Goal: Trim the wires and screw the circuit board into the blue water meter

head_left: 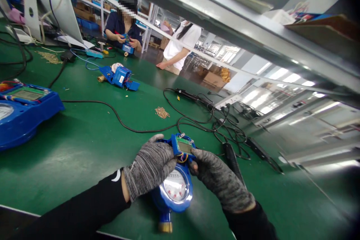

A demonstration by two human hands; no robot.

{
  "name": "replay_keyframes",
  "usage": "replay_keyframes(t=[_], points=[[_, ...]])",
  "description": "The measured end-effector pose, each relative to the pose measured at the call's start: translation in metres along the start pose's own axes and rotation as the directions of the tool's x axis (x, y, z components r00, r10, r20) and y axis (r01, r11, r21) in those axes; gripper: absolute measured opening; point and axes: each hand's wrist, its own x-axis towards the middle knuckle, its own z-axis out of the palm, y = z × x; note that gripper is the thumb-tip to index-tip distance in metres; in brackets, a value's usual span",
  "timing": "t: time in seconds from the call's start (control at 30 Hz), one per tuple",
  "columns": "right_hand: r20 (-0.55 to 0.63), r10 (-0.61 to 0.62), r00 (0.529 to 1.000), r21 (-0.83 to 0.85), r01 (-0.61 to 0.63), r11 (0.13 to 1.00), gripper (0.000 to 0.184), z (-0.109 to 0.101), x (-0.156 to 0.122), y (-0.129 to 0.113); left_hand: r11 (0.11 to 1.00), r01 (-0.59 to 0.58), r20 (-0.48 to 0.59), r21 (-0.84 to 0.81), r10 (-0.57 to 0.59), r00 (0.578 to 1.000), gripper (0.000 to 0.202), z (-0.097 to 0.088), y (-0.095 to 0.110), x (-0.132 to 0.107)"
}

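Note:
A blue water meter [176,187] with a round clear dial and a brass threaded end lies on the green table in front of me. At its far end sits a blue display module [184,145] with a green circuit board, a small grey screen and coloured wires. My left hand [152,165], in a grey knitted glove, is closed on the module's left side and the meter's upper edge. On the other side my right hand [218,176], gloved alike, pinches the module's right edge between thumb and fingers. The fingers hide part of the joint between module and meter.
Another blue meter [28,116] is at the left edge, and a third [119,77] lies farther back. A pile of small screws [162,112] is beyond my hands. Tangled black cables [216,123] and a power strip [227,101] lie right. Two people [125,26] are across the table.

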Motion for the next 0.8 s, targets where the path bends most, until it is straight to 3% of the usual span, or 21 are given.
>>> replay_keyframes(t=[0.13, 0.2, 0.3, 0.43, 0.53, 0.67, 0.8], points=[[0.054, 0.034, 0.998, -0.102, -0.028, 0.994, 0.026, 0.003, 0.012, -0.016, 0.994, -0.109, 0.142, -0.003, 0.108, 0.984, 0.028, -0.009, -0.007, 0.006], [0.069, 0.041, 0.997, -0.12, -0.033, 0.992, 0.026, 0.006, 0.012, -0.021, 0.994, -0.113, 0.139, 0.008, 0.111, 0.984, 0.027, -0.01, -0.008, 0.008], [0.068, 0.048, 0.996, -0.117, -0.04, 0.992, 0.027, 0.009, 0.009, -0.024, 0.997, -0.037, 0.004, 0.074, 0.037, 0.999, 0.015, -0.008, -0.008, 0.01], [0.031, 0.073, 0.997, -0.104, -0.069, 0.992, 0.026, 0.008, 0.007, -0.017, 0.975, 0.153, -0.136, 0.163, -0.131, 0.982, 0.005, -0.004, -0.011, 0.018], [0.0, 0.092, 0.996, -0.075, -0.092, 0.993, 0.025, 0.008, 0.011, -0.006, 0.954, 0.258, -0.107, 0.155, -0.243, 0.964, 0.008, -0.001, -0.017, 0.027], [-0.009, 0.121, 0.993, -0.027, -0.121, 0.992, 0.03, 0.006, 0.021, 0.008, 0.956, 0.254, -0.037, 0.146, -0.251, 0.967, 0.013, -0.004, -0.02, 0.026], [-0.03, 0.119, 0.993, 0.019, -0.118, 0.993, 0.032, 0.001, 0.026, 0.022, 0.968, 0.238, 0.01, -0.079, -0.238, 0.971, 0.022, -0.013, -0.016, 0.01]])
